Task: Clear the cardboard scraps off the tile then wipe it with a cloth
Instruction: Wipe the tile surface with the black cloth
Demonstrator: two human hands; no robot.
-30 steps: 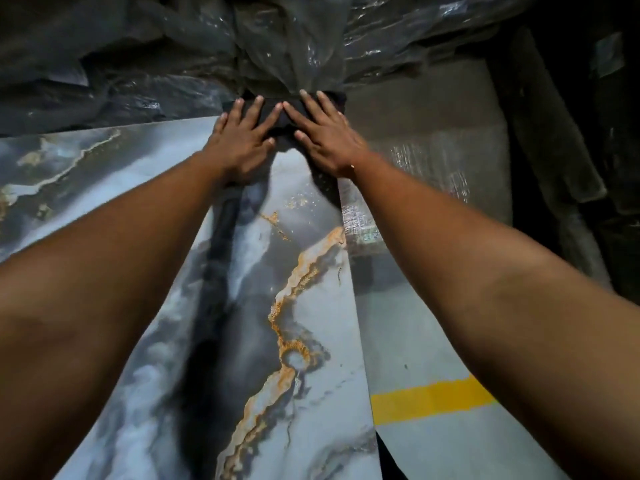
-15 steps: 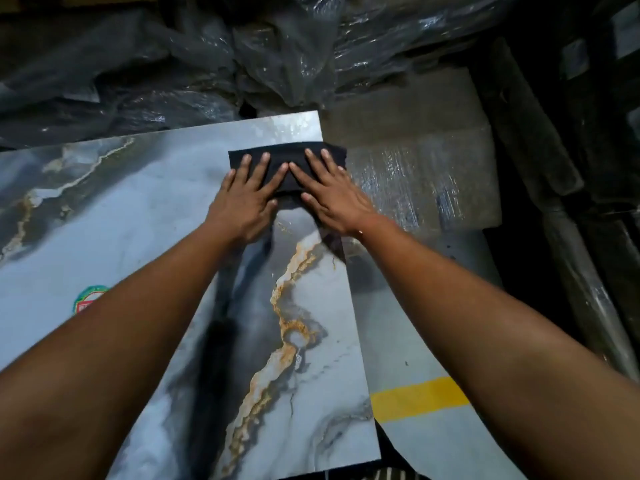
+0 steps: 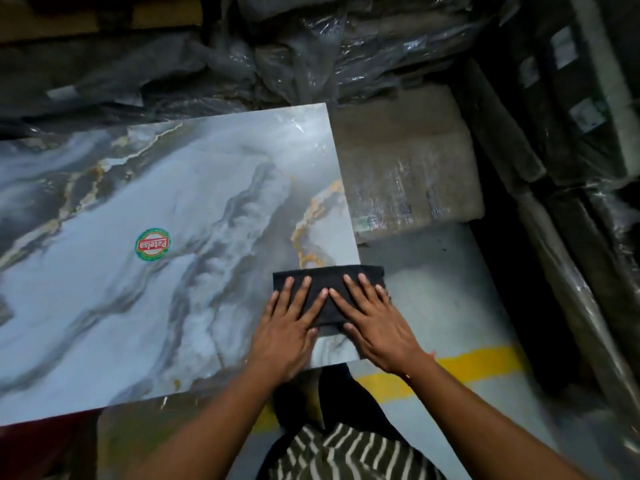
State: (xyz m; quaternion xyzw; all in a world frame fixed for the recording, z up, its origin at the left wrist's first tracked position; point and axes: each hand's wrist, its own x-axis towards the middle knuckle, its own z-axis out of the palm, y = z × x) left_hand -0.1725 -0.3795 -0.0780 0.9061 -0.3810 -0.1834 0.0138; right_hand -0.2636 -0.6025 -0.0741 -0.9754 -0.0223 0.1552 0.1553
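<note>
Both your hands lie flat on the black cloth [image 3: 329, 289], fingers straight and spread, so neither grip is curled around anything: each palm simply presses down. Your left hand [image 3: 289, 336] covers the cloth's left half, with its fingertips near the cloth's far edge; your right hand [image 3: 375, 327] covers the right half, and the two index fingers almost meet in the middle.

The cloth sits folded into a strip at the near right corner of the tile [image 3: 166, 258], and its right end overhangs the tile's right edge, above the grey floor [image 3: 446, 299]. The tile is a large glossy slab with grey, white and gold marble veining, and a round green and red sticker [image 3: 152, 244] lies near its middle, well apart from the cloth. No cardboard scraps show on the tile's surface.

A yellow line [image 3: 481, 362] crosses the floor just beyond your right wrist. Past the tile's far right corner lies a wrapped brown package [image 3: 408, 168], and crumpled plastic sheeting [image 3: 311, 50] fills the far side
</note>
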